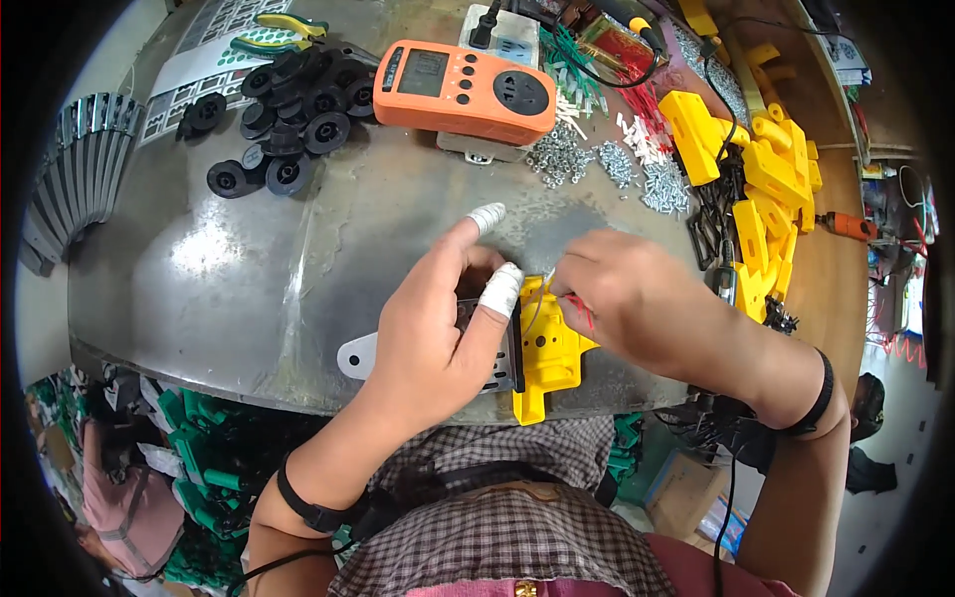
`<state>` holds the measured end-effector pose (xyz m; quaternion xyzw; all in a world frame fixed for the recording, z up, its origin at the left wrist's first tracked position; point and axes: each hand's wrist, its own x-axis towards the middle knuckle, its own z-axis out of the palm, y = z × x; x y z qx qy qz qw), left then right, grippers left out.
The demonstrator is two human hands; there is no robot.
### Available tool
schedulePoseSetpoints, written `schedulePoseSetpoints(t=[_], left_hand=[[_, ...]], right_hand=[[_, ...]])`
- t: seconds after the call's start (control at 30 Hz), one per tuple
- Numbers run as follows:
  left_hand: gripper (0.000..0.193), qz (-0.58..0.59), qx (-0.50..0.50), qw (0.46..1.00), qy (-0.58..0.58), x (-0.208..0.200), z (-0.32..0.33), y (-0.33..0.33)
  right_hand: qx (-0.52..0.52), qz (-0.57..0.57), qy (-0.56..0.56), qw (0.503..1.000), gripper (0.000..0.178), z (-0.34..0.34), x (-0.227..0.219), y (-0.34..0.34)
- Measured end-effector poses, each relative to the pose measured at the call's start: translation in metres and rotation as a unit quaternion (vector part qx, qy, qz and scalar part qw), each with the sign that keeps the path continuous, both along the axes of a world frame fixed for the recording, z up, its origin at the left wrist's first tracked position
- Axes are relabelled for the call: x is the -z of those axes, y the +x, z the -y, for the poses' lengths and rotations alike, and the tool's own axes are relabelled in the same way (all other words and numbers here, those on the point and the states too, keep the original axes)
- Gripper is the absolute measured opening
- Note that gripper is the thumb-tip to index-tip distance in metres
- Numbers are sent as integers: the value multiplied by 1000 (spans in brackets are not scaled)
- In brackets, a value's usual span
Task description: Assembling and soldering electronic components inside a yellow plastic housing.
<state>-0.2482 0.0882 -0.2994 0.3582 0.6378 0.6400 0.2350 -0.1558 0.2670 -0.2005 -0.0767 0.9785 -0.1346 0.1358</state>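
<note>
My left hand (428, 323), with white tape wound round its thumb and a fingertip, grips a grey metal bracket (360, 356) with a rounded, holed end. A black strip (518, 366) runs along the bracket's other end, against a yellow plastic housing (557, 370) near the table's front edge. Over the housing's far right corner, the fingers of my right hand (632, 284) are closed on thin wires. A red wire (580, 306) shows below them, and a thin grey wire (537, 306) curves down into the housing. The right fingertips are partly hidden.
Beyond my hands stands an orange meter (466, 92) with a socket. Black spools (298, 114) lie left of it, green-handled pliers (274, 40) behind. Screws (665, 186), nuts (559, 157) and red wires (652, 124) lie to the right, beside yellow housings (771, 189). Metal strips (85, 169) stand far left.
</note>
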Motion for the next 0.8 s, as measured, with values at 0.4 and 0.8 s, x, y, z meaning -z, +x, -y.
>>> schedulePoseSetpoints(t=[0.4, 0.8], left_hand=[[42, -98, 11, 994, -49, -14, -6, 0], [39, -188, 44, 978, -74, -22, -12, -7]], right_hand=[[-39, -21, -23, 999, 6, -20, 23, -4], [231, 23, -303, 924, 19, -85, 16, -15]])
